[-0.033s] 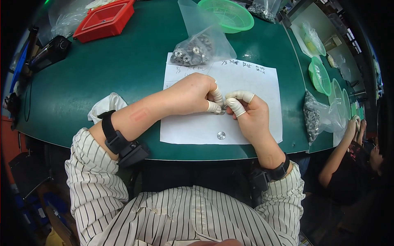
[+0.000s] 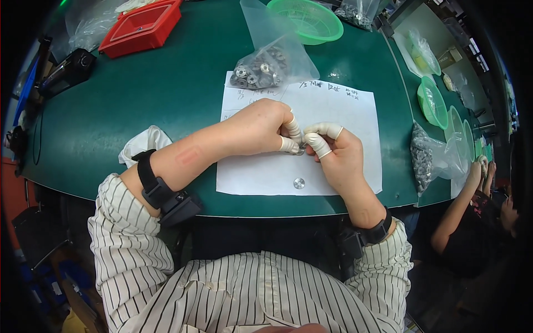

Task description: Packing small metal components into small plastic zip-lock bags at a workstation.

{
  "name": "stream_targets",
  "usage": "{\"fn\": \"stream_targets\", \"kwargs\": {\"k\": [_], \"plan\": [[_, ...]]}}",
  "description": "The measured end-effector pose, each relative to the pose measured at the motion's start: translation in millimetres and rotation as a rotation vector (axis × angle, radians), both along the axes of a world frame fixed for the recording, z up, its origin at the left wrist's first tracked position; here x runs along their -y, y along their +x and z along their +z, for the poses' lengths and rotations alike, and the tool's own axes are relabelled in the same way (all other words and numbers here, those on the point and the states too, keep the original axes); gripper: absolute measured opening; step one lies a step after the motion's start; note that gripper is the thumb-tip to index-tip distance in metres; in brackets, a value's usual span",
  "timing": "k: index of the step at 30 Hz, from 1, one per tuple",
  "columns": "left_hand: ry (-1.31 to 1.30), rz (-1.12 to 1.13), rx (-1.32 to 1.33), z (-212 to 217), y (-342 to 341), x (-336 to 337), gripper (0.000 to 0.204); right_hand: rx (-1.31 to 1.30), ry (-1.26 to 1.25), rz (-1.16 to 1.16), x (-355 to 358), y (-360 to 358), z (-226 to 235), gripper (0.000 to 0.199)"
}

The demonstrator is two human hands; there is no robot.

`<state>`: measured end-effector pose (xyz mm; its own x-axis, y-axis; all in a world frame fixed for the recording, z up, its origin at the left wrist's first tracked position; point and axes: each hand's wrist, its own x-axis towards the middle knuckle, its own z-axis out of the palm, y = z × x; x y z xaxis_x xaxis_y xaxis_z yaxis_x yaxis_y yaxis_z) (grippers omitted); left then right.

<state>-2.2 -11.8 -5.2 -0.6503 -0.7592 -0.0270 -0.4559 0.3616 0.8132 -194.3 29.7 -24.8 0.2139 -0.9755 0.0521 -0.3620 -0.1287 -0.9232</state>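
Observation:
My left hand [image 2: 261, 130] and my right hand [image 2: 336, 155] meet fingertip to fingertip over a white paper sheet [image 2: 333, 105] on the green table. White finger cots cover the thumbs and forefingers. Between them they pinch a small metal part [image 2: 300, 149], mostly hidden by the fingers. A small round metal disc [image 2: 299, 183] lies loose on the paper just below the hands. A clear plastic bag of metal parts [image 2: 261, 69] rests at the paper's far edge.
A green basket [image 2: 311, 19] and a red tray [image 2: 141, 28] stand at the back. A white cloth [image 2: 145, 143] lies by my left wrist. On the right are another bag of parts [image 2: 425, 158], more green baskets [image 2: 433, 102] and a co-worker's hand [image 2: 476, 169].

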Motion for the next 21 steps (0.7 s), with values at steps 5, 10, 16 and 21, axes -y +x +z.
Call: {"fn": "stream_targets", "kwargs": {"k": [5, 10, 16, 21], "plan": [[0.022, -0.004, -0.048, -7.6, 1.9, 2.6, 0.013, -0.023, -0.019, -0.035, 1.1, 2.3, 1.0, 0.007], [0.098, -0.019, -0.041, -5.0, 6.9, 6.1, 0.011, -0.357, -0.647, 0.193, 0.6, 2.8, -1.8, 0.006], [0.088, -0.009, -0.041, -4.1, 7.6, 6.2, 0.015, -0.206, -0.41, 0.094, 1.1, 5.6, 0.3, 0.006], [-0.025, -0.017, 0.011, -5.1, -0.5, 2.2, 0.021, -0.257, -0.447, 0.075, -0.1, 3.1, -1.5, 0.006]]}}
